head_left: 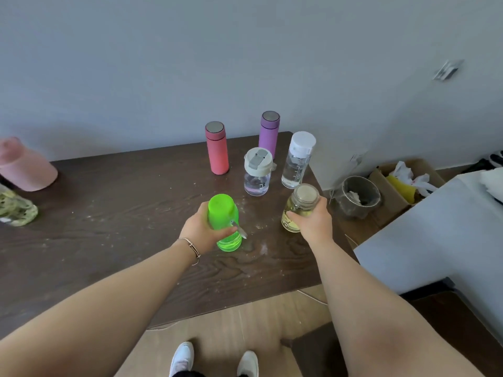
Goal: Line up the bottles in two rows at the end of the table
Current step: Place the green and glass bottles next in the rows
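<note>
My left hand grips a bright green bottle standing on the dark wooden table. My right hand holds a yellowish glass bottle near the table's right edge. Behind them stand a short clear bottle with a cream lid and a tall clear bottle with a white cap. Farther back are a red flask and a purple flask. At the far left sit a pink bottle and a patterned green-and-clear bottle.
A grey wall runs behind the table. Right of the table, on the floor, are a grey bucket and a cardboard box with bags. A grey bed edge lies at the right. My white shoes show below.
</note>
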Available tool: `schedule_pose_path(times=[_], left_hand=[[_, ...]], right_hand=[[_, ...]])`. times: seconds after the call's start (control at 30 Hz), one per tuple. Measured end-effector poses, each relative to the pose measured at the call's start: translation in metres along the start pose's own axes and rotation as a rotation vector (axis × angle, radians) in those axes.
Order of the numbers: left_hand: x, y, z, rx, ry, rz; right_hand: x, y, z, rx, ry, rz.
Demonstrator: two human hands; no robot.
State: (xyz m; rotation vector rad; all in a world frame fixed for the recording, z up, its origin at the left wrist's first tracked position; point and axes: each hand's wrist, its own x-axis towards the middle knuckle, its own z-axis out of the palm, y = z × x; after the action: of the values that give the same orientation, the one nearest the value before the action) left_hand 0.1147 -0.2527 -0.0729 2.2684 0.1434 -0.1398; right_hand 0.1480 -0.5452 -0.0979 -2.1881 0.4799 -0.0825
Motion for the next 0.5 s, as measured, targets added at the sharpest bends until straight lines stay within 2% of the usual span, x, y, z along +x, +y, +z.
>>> schedule_pose_path(times=[0.23, 0.5], left_hand=[[-0.023, -0.034, -0.049, -0.023, 0.116, -0.063], [-0.068, -0.112, -0.138, -0.063, 0.206, -0.099]], right_hand=[[-0.036, -0.037, 0.027, 0.026, -0.049, -0.054], [-0.124, -0.096, 0.096, 0.045, -0.085, -0.096]])
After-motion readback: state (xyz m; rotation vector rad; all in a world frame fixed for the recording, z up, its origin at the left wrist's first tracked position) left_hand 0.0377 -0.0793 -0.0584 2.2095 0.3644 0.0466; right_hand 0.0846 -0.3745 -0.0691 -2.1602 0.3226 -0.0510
